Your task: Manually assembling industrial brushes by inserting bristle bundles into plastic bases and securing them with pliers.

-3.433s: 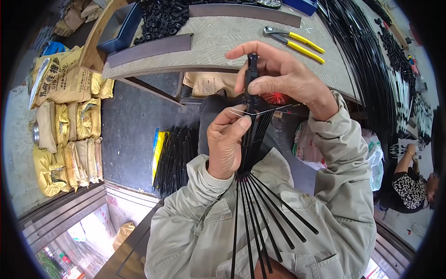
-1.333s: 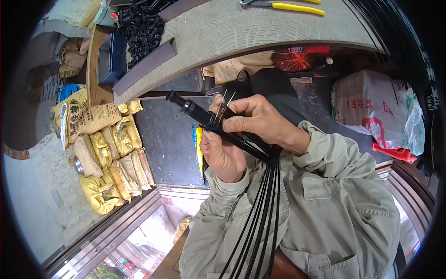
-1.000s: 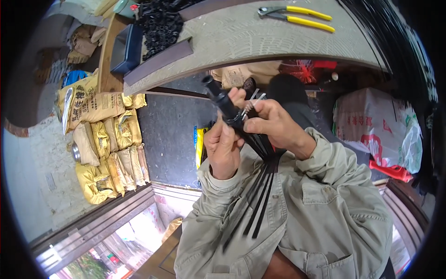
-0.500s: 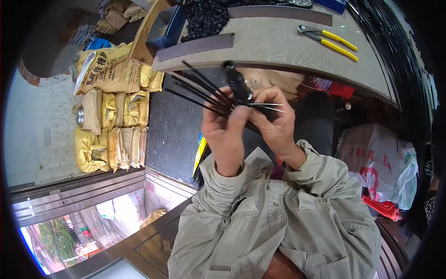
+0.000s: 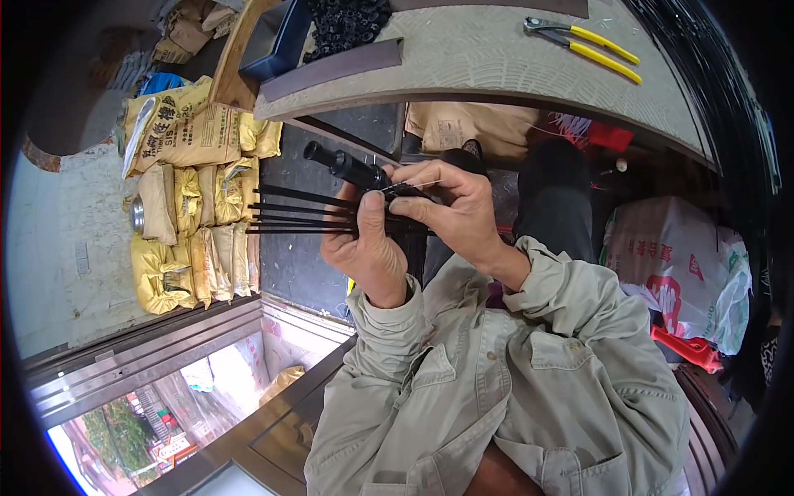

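In front of my chest, my left hand (image 5: 374,252) is closed around a bundle of thin black rods (image 5: 302,217) that fan out to the left. A stepped black tubular fitting (image 5: 351,168) sticks up and left from between both hands, where the rods gather. With bent fingertips, my right hand (image 5: 455,207) pinches at the fitting's lower end. A thin pale wire (image 5: 426,183) shows by those fingertips. The rods' inner ends are hidden behind my fingers.
Yellow-handled pliers (image 5: 608,62) lie on the grey worktop (image 5: 488,66) ahead. Small black parts (image 5: 347,29) are heaped beside a blue box (image 5: 281,41) and a brown strip (image 5: 339,69). Long black rods (image 5: 703,74) run along the right. A white bag (image 5: 653,244) stands below; stacked sacks (image 5: 198,136) are at left.
The fitting has tipped from nearly upright to leaning left, and the rods have swung to about level. Both hands have shifted left and slightly down in view.
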Tool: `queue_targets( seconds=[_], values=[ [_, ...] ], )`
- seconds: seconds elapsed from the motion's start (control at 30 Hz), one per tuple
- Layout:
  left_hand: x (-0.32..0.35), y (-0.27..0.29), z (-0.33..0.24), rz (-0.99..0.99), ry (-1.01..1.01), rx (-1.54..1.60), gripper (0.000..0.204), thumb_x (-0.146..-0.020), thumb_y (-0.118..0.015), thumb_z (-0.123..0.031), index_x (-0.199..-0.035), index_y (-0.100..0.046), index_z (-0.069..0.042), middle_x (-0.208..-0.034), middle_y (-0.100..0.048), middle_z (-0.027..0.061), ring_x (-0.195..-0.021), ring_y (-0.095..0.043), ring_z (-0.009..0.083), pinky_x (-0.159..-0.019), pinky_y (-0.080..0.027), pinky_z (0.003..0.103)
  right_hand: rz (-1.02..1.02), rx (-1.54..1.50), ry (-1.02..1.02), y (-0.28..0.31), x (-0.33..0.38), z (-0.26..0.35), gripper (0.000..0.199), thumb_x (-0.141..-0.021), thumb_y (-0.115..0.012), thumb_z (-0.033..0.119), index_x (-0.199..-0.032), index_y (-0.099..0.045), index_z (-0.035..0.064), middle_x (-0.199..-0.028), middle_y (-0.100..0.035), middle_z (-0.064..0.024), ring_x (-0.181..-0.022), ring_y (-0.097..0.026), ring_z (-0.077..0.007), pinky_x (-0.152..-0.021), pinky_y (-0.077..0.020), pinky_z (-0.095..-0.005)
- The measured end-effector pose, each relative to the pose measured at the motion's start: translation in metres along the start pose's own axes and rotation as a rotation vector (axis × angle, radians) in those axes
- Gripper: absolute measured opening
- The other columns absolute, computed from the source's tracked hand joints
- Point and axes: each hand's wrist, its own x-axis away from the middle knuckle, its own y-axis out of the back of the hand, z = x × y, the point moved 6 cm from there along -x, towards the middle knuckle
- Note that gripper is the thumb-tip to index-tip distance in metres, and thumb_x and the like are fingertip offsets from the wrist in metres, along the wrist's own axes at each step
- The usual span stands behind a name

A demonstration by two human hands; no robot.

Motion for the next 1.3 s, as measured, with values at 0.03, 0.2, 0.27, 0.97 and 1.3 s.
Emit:
queue_targets(
  seconds=[0.03, 0.2, 0.27, 0.97, 1.3],
  values=[
    [0.001, 0.002, 0.001, -0.028, -0.006, -0.009, 0.026, -0.08, -0.061, 0.001, -0.103, -0.054, 0.01, -0.091, -0.062, 0.0164, -0.08, -0.059, 0.0173, -0.074, -0.048, 0.026, -0.002, -0.003, -0.004, 0.001, -0.001, -0.002, 0.015, -0.074, -0.067, -0.003, -0.085, -0.057, -0.0025, -0.092, -0.057, -0.0062, -0.089, -0.054, -0.0131, -0.082, -0.0423, -0.0256],
    [0.002, 0.003, 0.006, -0.07, 0.017, 0.006, 0.026, -0.081, -0.06, -0.001, -0.103, -0.053, 0.01, -0.091, -0.062, 0.0174, -0.077, -0.06, 0.0175, -0.073, -0.049, 0.027, -0.034, 0.191, 0.061, 0.006, -0.001, -0.002, 0.015, -0.074, -0.068, 0.002, -0.086, -0.06, -0.0022, -0.083, -0.059, -0.0068, -0.074, -0.053, -0.011, -0.071, -0.0417, -0.0225],
    [0.002, 0.005, 0.006, -0.09, 0.019, -0.004, 0.026, -0.081, -0.06, -0.001, -0.103, -0.053, 0.01, -0.091, -0.062, 0.0178, -0.076, -0.06, 0.0175, -0.072, -0.049, 0.027, 0.009, 0.21, 0.082, 0.005, -0.004, 0.002, 0.015, -0.075, -0.067, 0.003, -0.087, -0.059, -0.0025, -0.082, -0.06, -0.0067, -0.074, -0.053, -0.0106, -0.071, -0.0417, -0.0223],
    [0.008, 0.002, 0.017, 0.005, 0.063, 0.112, 0.03, -0.084, -0.058, -0.007, -0.108, -0.049, 0.008, -0.095, -0.06, 0.0172, -0.082, -0.059, 0.0195, -0.077, -0.048, 0.03, 0.139, 0.077, -0.357, 0.018, -0.014, -0.016, 0.015, -0.072, -0.07, 0.005, -0.082, -0.063, -0.0024, -0.076, -0.059, 0.0022, -0.071, -0.052, -0.0037, -0.063, -0.0422, -0.0178],
    [0.009, 0.004, 0.023, -0.037, 0.116, 0.03, 0.04, -0.082, -0.062, -0.012, -0.113, -0.047, 0.007, -0.095, -0.059, 0.0157, -0.081, -0.057, 0.0178, -0.073, -0.048, 0.028, 0.044, 0.094, -0.228, 0.013, -0.002, -0.022, 0.027, -0.073, -0.068, -0.001, -0.091, -0.047, 0.0019, -0.09, -0.055, -0.0032, -0.09, -0.053, -0.0077, -0.074, -0.0437, -0.0202]
  ],
)
